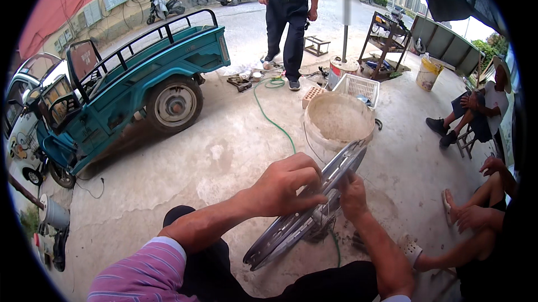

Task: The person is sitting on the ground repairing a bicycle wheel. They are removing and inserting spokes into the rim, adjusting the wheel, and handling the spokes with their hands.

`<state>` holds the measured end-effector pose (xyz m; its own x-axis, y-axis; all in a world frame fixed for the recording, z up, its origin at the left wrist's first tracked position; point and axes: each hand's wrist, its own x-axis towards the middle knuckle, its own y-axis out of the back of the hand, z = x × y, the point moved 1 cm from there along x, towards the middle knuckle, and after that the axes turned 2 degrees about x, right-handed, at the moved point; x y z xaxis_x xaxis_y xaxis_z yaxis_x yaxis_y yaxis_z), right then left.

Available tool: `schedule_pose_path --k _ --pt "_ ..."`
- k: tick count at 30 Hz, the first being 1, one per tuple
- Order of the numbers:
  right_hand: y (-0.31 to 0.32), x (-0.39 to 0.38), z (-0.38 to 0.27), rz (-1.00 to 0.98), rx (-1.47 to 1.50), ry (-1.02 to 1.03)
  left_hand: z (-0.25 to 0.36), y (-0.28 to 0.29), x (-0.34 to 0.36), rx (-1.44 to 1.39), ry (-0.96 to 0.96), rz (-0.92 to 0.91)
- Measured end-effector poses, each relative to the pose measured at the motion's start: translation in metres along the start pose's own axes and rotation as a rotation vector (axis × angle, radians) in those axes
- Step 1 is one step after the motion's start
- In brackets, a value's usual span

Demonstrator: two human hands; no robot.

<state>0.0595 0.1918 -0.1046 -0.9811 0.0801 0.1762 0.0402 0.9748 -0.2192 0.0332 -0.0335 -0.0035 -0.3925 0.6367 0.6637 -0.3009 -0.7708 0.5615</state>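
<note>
A bare metal wheel rim (273, 244) with a few thin spokes stands tilted between my knees, its upper end at the bucket. My left hand (294, 184) reaches across its near side, fingers bent over the edge and thumb pressed in by the spokes. Whether a small part sits in those fingertips is hidden. On the other side, my right hand (353, 194) is closed around the rim, holding it up. Just beyond stands a large, dirty whitish bucket (319, 140) with a wire handle.
A teal cargo tricycle (129, 69) is parked at the left. A person (287, 16) stands ahead; two people sit at the right, one foot (412, 250) close to my right arm. A green hose (272, 117) crosses the floor. Behind the bucket are a white basket (358, 90) and a tool rack (386, 44).
</note>
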Motion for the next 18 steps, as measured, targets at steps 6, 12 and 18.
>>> schedule_pose_path --k 6,12,18 --pt "0.004 0.001 0.002 0.019 0.026 -0.006 0.006 0.011 0.003 0.044 -0.079 -0.115" --pt "-0.001 0.004 0.004 -0.015 0.001 -0.011 0.0 0.024 -0.003 0.046 0.0 -0.179" --pt "-0.004 0.005 0.003 -0.006 -0.041 -0.002 0.009 0.025 0.0 -0.054 0.123 -0.171"
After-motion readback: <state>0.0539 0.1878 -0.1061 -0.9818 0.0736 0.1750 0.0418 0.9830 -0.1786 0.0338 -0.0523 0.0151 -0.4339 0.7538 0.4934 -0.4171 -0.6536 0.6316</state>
